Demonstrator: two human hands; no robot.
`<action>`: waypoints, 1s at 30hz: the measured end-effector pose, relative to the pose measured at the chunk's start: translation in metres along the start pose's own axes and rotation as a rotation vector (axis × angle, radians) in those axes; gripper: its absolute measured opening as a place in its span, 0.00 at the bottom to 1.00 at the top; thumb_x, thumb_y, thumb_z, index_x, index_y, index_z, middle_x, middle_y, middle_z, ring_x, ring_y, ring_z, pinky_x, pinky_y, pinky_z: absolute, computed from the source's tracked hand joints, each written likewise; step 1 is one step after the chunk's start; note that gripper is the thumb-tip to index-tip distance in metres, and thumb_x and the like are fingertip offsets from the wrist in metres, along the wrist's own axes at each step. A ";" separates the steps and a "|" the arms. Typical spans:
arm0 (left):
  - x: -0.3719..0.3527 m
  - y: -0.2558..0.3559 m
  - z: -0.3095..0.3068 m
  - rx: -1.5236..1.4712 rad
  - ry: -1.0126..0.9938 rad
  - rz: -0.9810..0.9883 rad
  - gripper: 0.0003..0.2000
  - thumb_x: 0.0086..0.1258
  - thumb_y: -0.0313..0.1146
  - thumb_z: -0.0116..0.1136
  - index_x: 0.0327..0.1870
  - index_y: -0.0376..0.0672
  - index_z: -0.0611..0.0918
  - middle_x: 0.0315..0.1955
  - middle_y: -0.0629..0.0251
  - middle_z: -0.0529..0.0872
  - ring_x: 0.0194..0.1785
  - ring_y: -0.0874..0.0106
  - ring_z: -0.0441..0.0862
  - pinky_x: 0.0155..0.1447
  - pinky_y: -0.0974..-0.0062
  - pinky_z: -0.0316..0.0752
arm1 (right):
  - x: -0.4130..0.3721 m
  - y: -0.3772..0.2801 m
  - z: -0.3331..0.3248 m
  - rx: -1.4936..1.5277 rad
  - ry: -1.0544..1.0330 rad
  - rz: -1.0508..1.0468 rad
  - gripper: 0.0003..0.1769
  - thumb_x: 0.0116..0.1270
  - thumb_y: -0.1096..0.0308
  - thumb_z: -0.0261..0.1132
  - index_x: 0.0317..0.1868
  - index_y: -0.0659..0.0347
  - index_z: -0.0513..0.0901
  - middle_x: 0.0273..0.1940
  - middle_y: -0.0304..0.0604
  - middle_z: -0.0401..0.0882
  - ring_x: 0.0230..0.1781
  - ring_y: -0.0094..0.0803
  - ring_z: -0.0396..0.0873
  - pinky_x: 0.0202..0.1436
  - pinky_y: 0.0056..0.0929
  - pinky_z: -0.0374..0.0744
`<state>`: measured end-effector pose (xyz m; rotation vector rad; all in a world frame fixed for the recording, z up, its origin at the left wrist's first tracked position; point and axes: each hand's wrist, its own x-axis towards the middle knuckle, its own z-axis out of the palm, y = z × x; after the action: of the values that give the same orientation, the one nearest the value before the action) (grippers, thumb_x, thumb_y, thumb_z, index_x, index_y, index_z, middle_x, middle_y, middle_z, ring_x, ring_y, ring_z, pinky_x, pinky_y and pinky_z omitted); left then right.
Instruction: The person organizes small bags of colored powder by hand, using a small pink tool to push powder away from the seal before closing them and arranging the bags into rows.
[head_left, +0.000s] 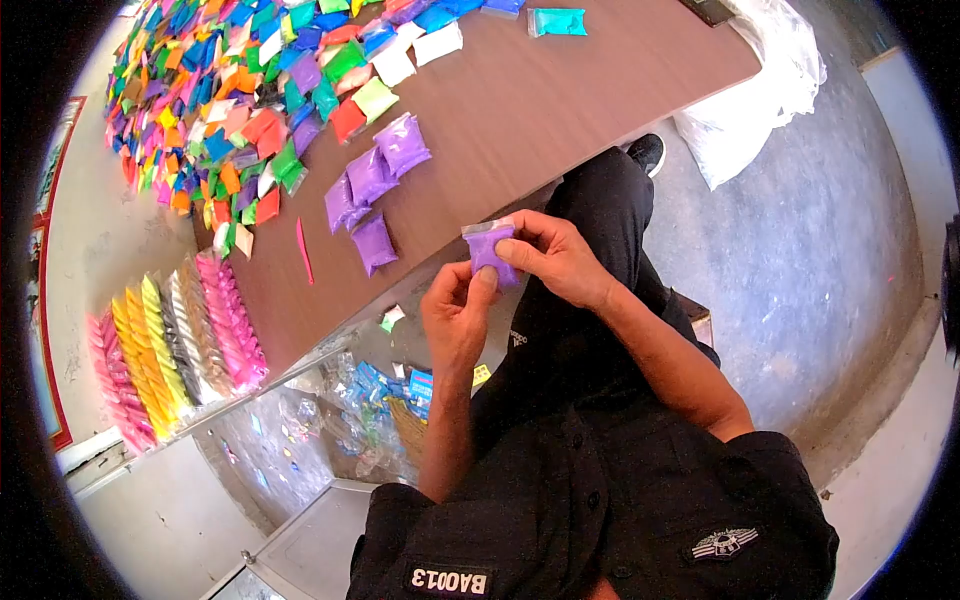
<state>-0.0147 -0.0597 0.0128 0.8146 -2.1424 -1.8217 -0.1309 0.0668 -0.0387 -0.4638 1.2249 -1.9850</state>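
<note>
A small clear packet with purple contents is held between my two hands over my lap, just off the table's edge. My left hand pinches its lower left part with thumb and fingers. At its upper right side, my right hand presses it with the thumb on its face. Several more purple packets lie in an overlapping group on the brown table, up and to the left of my hands. To their left is a thin pink tool.
A large heap of multicoloured packets covers the table's far left. Rows of packed packets stand at the near left corner. A white plastic bag hangs by the right end. Blue packaging lies below the table.
</note>
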 end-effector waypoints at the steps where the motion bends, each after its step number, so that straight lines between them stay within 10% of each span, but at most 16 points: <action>1: 0.000 0.000 0.000 0.008 0.016 0.004 0.10 0.77 0.36 0.63 0.43 0.37 0.85 0.30 0.69 0.87 0.34 0.80 0.81 0.42 0.80 0.75 | 0.000 -0.002 0.002 -0.001 -0.001 0.000 0.13 0.74 0.67 0.68 0.53 0.64 0.83 0.43 0.34 0.84 0.43 0.18 0.80 0.47 0.24 0.80; 30: -0.005 -0.006 0.000 -0.098 0.031 0.053 0.07 0.75 0.32 0.65 0.43 0.36 0.84 0.33 0.75 0.84 0.37 0.85 0.77 0.43 0.83 0.73 | -0.012 0.000 0.003 -0.125 -0.031 -0.007 0.12 0.74 0.66 0.67 0.51 0.65 0.85 0.39 0.31 0.84 0.39 0.16 0.77 0.44 0.21 0.78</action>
<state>-0.0092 -0.0571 0.0081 0.7518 -2.0180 -1.8588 -0.1210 0.0734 -0.0363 -0.5596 1.3349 -1.9069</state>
